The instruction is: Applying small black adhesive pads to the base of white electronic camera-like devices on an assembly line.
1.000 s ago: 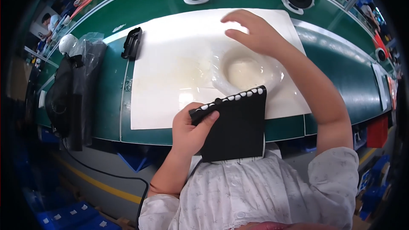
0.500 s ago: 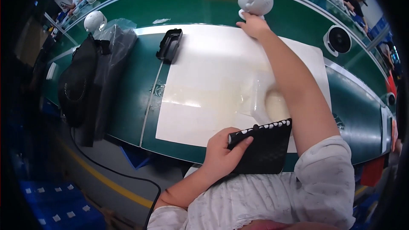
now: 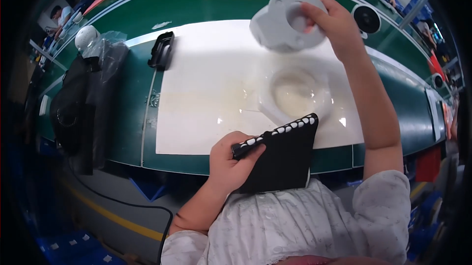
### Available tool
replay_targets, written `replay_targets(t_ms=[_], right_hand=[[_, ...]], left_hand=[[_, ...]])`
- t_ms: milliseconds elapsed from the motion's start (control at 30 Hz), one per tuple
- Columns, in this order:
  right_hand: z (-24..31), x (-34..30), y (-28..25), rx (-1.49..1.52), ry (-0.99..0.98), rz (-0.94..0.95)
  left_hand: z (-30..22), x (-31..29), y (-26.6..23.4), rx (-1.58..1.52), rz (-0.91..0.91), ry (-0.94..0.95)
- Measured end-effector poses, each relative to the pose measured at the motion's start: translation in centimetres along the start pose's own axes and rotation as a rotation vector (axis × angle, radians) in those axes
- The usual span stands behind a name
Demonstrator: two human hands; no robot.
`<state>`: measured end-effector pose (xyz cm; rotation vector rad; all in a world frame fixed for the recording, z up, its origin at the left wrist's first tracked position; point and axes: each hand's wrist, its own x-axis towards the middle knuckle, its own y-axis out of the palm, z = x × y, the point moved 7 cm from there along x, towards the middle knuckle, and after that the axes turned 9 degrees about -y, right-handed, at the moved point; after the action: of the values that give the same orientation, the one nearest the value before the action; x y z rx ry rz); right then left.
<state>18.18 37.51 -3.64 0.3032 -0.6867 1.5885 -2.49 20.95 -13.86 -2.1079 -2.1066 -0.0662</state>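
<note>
Toward the upper right of the frame, my right hand (image 3: pixel 340 27) pinches a white, rounded device (image 3: pixel 274 30) beside its hole; below it, a pale hollow form (image 3: pixel 268 99) sits on a white sheet (image 3: pixel 201 78). At lower centre, my left hand (image 3: pixel 232 164) clasps a black panel (image 3: pixel 282 164) by its white-dotted edge.

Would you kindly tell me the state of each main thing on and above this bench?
Left hand, gripping
Black panel, held, dotted edge up
Right hand, gripping
White device, held up, tilted
Black tray, open side up
White sheet, lying flat
</note>
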Motion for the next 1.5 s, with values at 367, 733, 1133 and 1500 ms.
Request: replay_targets(t_ms=[367,733,1133,1500], right_hand=[[1.3,-11.3,-0.6,0.334,0.294,-0.008],[8.8,-13.5,-0.5,-0.161,-0.516,0.109],[9.6,-14.5,2.0,-0.300,-0.584,0.275],[9.0,-15.1,2.1,-0.179,-0.525,0.313]], left_hand=[[-2.5,-0.2,2.7,-0.001,0.214,0.312],[-2.2,-0.2,3.9,0.086,0.210,0.261],[-2.7,-0.1,4.4,0.178,0.172,0.174],[-1.8,0.0,4.3,0.135,0.137,-0.028]])
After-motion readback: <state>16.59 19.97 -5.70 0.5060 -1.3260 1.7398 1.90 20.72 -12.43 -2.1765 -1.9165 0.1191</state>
